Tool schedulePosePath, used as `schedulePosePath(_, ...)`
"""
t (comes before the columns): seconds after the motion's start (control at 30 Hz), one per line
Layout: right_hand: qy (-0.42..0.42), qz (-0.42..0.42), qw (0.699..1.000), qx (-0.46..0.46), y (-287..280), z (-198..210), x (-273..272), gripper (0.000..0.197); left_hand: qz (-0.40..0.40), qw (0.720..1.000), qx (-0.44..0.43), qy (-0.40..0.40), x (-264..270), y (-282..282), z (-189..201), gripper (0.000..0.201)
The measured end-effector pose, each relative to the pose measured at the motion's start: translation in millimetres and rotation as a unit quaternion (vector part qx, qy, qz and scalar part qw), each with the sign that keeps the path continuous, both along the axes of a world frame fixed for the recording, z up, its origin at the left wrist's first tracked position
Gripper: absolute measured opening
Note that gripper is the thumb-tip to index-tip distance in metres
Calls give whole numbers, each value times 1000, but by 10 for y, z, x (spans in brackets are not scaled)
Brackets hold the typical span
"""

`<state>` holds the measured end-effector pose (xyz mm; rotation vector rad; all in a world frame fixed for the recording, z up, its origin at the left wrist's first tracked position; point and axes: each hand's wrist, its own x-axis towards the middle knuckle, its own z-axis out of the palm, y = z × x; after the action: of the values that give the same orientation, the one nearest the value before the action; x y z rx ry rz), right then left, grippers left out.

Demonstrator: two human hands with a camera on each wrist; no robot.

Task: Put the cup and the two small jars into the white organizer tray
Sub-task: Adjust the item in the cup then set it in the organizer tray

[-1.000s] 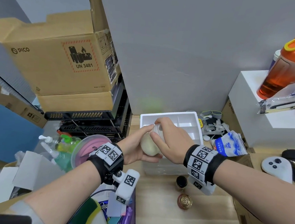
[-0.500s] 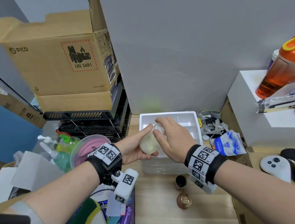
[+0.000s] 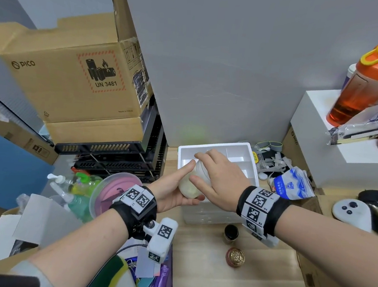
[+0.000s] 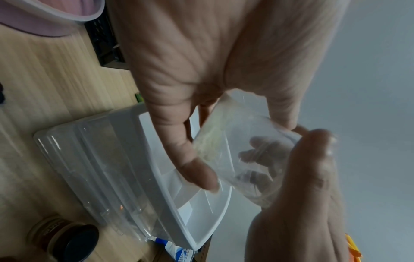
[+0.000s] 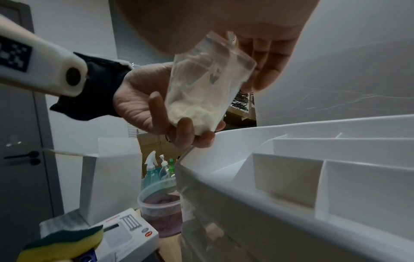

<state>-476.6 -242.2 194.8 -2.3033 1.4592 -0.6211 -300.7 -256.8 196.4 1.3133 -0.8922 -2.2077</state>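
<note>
Cup point(image 3: 193, 180), clear with pale powder in its base, is held tilted over the near-left corner of the white organizer tray point(image 3: 247, 148). Your left hand point(image 3: 174, 193) cradles the base, grip curled round it; your right hand point(image 3: 220, 180) pinches the rim end. Long axis runs base-toward-you, mouth toward the tray. Tray compartments lie directly beneath and ahead. Both jars point(image 3: 231, 233) point(image 3: 235, 257) wait on the table point(image 3: 206, 277), nearer your right.

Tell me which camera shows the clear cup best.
The right wrist view: the cup shows nearly whole, tilted, with pale powder at its bottom, the left hand under it and the right hand at its rim. The left wrist view shows it see-through between fingers. In the head view both hands hide most of it over the white organizer tray.
</note>
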Motion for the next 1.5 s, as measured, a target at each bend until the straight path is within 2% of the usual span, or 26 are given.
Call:
schedulePosePath(0.17, 29, -4, 1000, -3, 3, -5, 19, 59, 19, 1000, -7, -12, -38, 27, 15, 51)
schedulePosePath(0.43, 31, 5, 999, 14, -44, -25, 25, 72, 44, 999, -3, -19, -49, 15, -31, 59)
schedulePosePath(0.63, 37, 11, 999, 16, -37, -12, 52, 61, 34, 999, -3, -27, -8, 12, -61, 58)
schedulePosePath(0.8, 31, 50, 998, 13, -27, -27, 18, 51, 32, 999, 3, -25, 11, 26, -68, 58)
schedulePosePath(0.97, 29, 36, 999, 15, -59, 1, 7, 58, 39, 999, 10, 1, -38, -9, -23, 65)
schedulePosePath(1.1, 52, 29, 998, 16, -80, 41, -33, 64, 43, 999, 15, 12, -63, -2, -38, 61)
schedulePosePath(1.27, 61, 38, 997, 8, -55, -24, -34, 55, 35, 999, 23, -4, -44, 16, -49, 57)
schedulePosePath(1.5, 40, 41, 998, 12, -59, -10, -32, 57, 45, 999, 29, -3, -39, 8, -44, 55)
